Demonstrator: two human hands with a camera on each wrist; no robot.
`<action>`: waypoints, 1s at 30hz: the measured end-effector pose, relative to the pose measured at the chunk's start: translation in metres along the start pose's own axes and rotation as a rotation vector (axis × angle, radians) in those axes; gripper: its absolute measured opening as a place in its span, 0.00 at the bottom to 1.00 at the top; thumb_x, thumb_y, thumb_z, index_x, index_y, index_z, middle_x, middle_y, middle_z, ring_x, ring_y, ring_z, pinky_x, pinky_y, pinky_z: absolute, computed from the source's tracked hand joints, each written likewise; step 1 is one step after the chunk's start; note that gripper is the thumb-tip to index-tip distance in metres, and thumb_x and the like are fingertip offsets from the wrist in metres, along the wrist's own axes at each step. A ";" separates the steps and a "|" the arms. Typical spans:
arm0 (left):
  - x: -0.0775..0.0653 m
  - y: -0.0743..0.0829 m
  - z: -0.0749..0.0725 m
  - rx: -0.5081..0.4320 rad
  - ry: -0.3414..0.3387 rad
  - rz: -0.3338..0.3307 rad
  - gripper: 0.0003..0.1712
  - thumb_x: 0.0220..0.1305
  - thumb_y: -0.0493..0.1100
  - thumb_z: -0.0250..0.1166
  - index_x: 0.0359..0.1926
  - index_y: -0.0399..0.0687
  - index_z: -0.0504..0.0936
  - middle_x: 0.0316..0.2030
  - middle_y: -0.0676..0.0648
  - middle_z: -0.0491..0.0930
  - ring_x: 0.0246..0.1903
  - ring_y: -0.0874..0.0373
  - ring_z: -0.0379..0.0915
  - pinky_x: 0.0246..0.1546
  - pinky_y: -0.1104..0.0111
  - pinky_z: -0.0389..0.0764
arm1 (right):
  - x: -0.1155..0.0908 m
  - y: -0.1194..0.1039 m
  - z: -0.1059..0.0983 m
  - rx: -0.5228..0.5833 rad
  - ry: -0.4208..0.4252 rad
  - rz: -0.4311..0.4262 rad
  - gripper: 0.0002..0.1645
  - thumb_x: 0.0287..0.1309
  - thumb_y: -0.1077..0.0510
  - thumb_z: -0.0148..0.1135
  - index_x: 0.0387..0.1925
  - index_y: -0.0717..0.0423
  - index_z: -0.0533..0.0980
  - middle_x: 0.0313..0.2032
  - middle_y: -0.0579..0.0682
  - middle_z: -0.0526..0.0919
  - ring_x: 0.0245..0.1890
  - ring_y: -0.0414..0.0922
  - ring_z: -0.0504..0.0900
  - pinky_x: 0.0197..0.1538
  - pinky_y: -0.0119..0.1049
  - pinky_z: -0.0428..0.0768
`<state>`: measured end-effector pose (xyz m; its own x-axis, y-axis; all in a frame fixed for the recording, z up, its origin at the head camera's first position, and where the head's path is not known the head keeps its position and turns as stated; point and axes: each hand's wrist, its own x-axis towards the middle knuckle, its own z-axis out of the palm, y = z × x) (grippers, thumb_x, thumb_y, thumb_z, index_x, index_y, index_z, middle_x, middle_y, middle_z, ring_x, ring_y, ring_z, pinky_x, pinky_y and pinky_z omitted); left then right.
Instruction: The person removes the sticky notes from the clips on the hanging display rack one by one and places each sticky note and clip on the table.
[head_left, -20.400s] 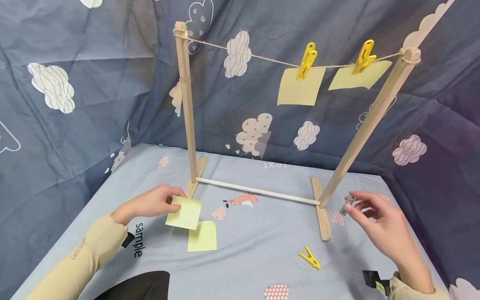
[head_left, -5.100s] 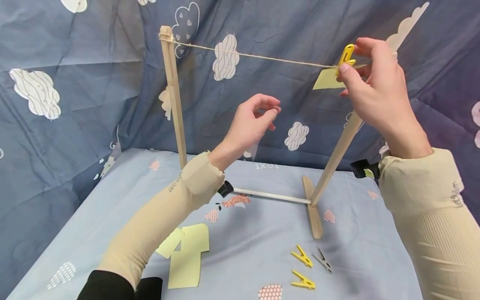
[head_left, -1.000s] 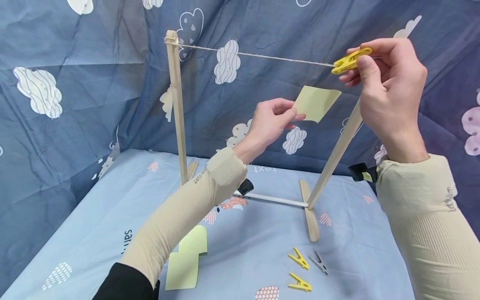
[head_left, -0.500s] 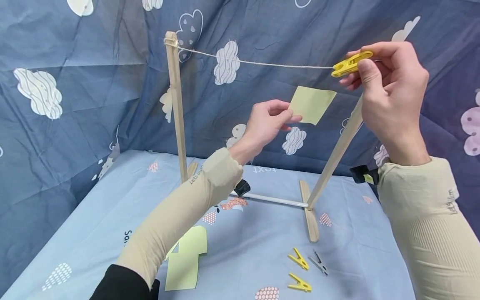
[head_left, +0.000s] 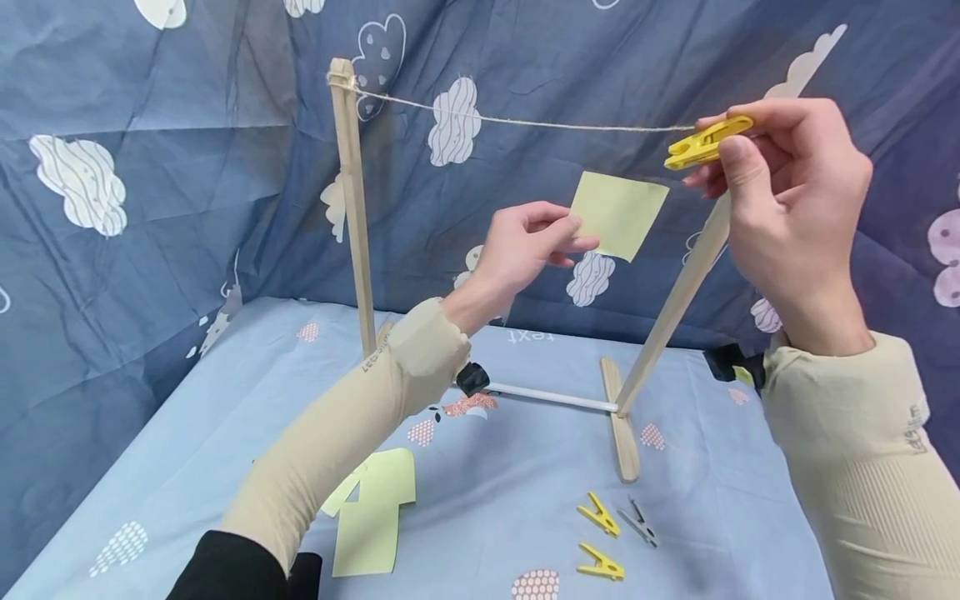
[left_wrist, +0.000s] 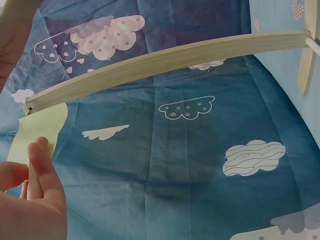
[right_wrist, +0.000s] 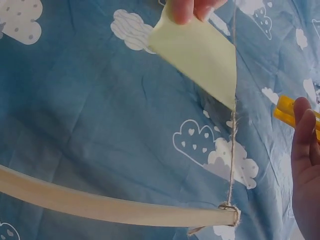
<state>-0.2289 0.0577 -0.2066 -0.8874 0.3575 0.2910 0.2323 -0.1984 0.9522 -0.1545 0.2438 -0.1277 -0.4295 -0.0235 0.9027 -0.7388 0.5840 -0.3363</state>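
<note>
My left hand (head_left: 528, 246) pinches a pale yellow paper note (head_left: 621, 212) by its left edge, below the string (head_left: 525, 122). In the right wrist view the note (right_wrist: 200, 55) hangs from those fingertips, one edge beside the string. A yellow clothespin (head_left: 705, 143) is between the thumb and fingers of my right hand (head_left: 795, 183), its tip pointing left. The right wrist view has this clothespin (right_wrist: 286, 111) apart from both string and note. From the left wrist view, the note (left_wrist: 42, 127) overlaps the tied end of a wooden post.
The string spans a left wooden post (head_left: 352, 208) and a right post (head_left: 675, 308), joined low by a white rod (head_left: 551, 398). Yellow notes (head_left: 366, 542) lie at front left. Two yellow clothespins (head_left: 600, 562) and a grey clothespin (head_left: 639, 525) lie at front right.
Earlier, notes hung clipped on the string; one is now in my left hand, others on the table. Over the last second, the right hand and clothespin shifted right and down; the note moved slightly left.
</note>
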 end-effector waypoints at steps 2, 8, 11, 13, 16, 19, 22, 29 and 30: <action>-0.003 -0.002 -0.004 -0.004 -0.017 0.013 0.11 0.66 0.41 0.62 0.46 0.41 0.82 0.38 0.43 0.87 0.39 0.60 0.86 0.39 0.66 0.83 | -0.004 -0.001 -0.001 0.013 0.007 0.007 0.11 0.64 0.66 0.54 0.47 0.65 0.76 0.41 0.49 0.86 0.26 0.36 0.81 0.38 0.24 0.79; -0.014 -0.007 -0.024 0.024 -0.047 0.061 0.11 0.65 0.38 0.62 0.46 0.36 0.82 0.38 0.38 0.86 0.36 0.55 0.87 0.35 0.65 0.84 | -0.012 -0.002 -0.005 0.015 -0.002 -0.002 0.13 0.63 0.69 0.55 0.47 0.72 0.74 0.41 0.51 0.86 0.25 0.34 0.80 0.37 0.23 0.78; -0.019 -0.008 -0.035 0.042 -0.056 0.064 0.12 0.65 0.38 0.63 0.46 0.34 0.81 0.36 0.38 0.86 0.32 0.55 0.87 0.32 0.66 0.84 | -0.017 -0.001 -0.008 0.003 -0.014 -0.006 0.13 0.62 0.69 0.56 0.47 0.73 0.73 0.42 0.52 0.86 0.25 0.34 0.81 0.37 0.22 0.78; -0.024 -0.008 -0.043 0.049 -0.066 0.057 0.12 0.65 0.38 0.63 0.46 0.34 0.81 0.34 0.38 0.85 0.29 0.53 0.86 0.29 0.66 0.83 | -0.020 0.000 -0.010 -0.005 -0.024 -0.014 0.14 0.62 0.69 0.57 0.48 0.74 0.73 0.43 0.54 0.86 0.26 0.34 0.81 0.36 0.21 0.78; -0.031 -0.008 -0.056 0.066 -0.081 0.051 0.12 0.65 0.38 0.62 0.47 0.35 0.81 0.31 0.38 0.83 0.27 0.49 0.85 0.26 0.66 0.82 | -0.024 0.001 -0.012 0.001 -0.037 -0.029 0.15 0.61 0.69 0.57 0.48 0.76 0.73 0.43 0.59 0.85 0.26 0.33 0.82 0.37 0.20 0.78; -0.039 -0.010 -0.069 0.109 -0.101 0.064 0.11 0.65 0.38 0.62 0.46 0.36 0.81 0.29 0.37 0.83 0.26 0.46 0.84 0.25 0.64 0.82 | -0.027 0.002 -0.014 0.014 -0.042 -0.046 0.15 0.60 0.70 0.58 0.47 0.78 0.72 0.43 0.64 0.85 0.28 0.32 0.82 0.38 0.20 0.78; -0.046 -0.011 -0.082 0.171 -0.103 0.080 0.10 0.65 0.38 0.63 0.45 0.36 0.82 0.26 0.39 0.82 0.22 0.48 0.82 0.25 0.64 0.82 | -0.032 0.004 -0.015 0.038 -0.036 -0.051 0.16 0.59 0.71 0.58 0.47 0.79 0.72 0.43 0.65 0.84 0.28 0.33 0.83 0.39 0.20 0.78; -0.060 -0.014 -0.110 0.284 -0.041 0.045 0.09 0.64 0.40 0.64 0.42 0.38 0.82 0.20 0.45 0.79 0.17 0.52 0.75 0.21 0.66 0.77 | -0.044 0.009 -0.016 0.125 -0.020 -0.039 0.17 0.56 0.73 0.60 0.45 0.82 0.71 0.40 0.65 0.85 0.27 0.34 0.83 0.38 0.20 0.79; -0.061 -0.014 -0.114 0.294 -0.036 0.041 0.10 0.64 0.40 0.64 0.42 0.38 0.82 0.20 0.45 0.79 0.17 0.52 0.75 0.21 0.66 0.77 | -0.046 0.010 -0.016 0.135 -0.018 -0.037 0.17 0.55 0.73 0.60 0.45 0.82 0.71 0.40 0.65 0.85 0.27 0.34 0.83 0.38 0.20 0.79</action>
<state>-0.2230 -0.0652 -0.2485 -0.8613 0.3881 0.3278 0.3778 0.0580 0.9240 -0.1340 0.2635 -0.1680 -0.4094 -0.0581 0.9105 -0.8167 0.4682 -0.3373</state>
